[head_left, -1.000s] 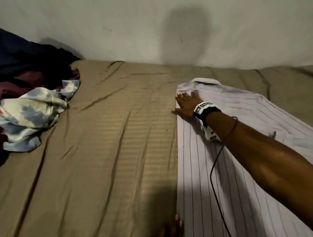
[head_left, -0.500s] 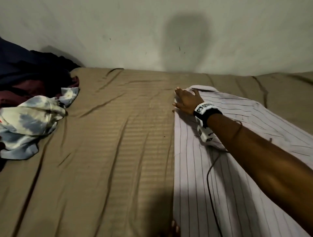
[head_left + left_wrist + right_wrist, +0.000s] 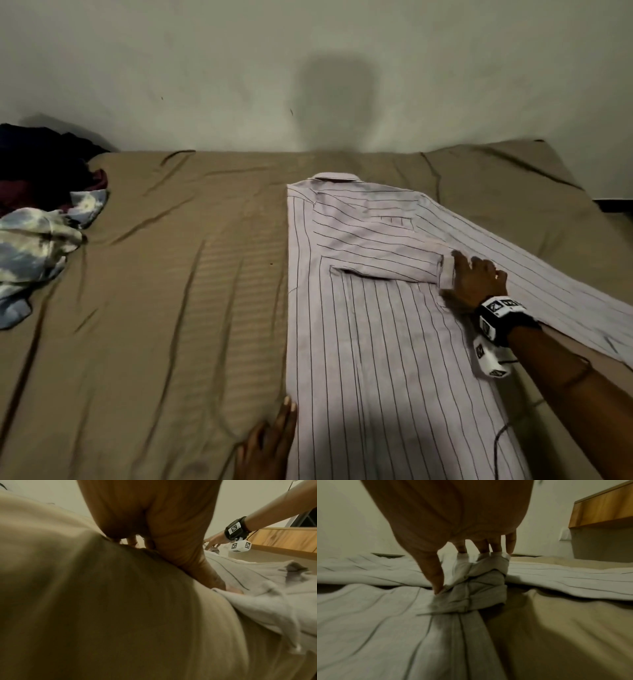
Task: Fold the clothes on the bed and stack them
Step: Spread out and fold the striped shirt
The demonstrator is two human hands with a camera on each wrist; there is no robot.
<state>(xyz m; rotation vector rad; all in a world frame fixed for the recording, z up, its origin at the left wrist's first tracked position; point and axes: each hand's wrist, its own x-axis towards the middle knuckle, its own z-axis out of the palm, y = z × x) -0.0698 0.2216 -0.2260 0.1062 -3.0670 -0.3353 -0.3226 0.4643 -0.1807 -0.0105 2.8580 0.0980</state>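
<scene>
Dim, blurry; wrist cams distorted

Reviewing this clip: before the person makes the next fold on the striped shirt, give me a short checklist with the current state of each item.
1. Left side of the striped shirt folded in with a straight edge: ok.
2. Folded sleeve cuff held: ok, the right hand grips it, thumb and fingers on the cloth.
3. Left hand steadying the lower left edge: ok, fingers flat there.
4. Right sleeve folded in: not ok, it lies spread out toward the right.
5. Collar flat: cannot tell, too small.
6. Bed sheet free beside the shirt: ok; the unfolded pile sits far left.
</scene>
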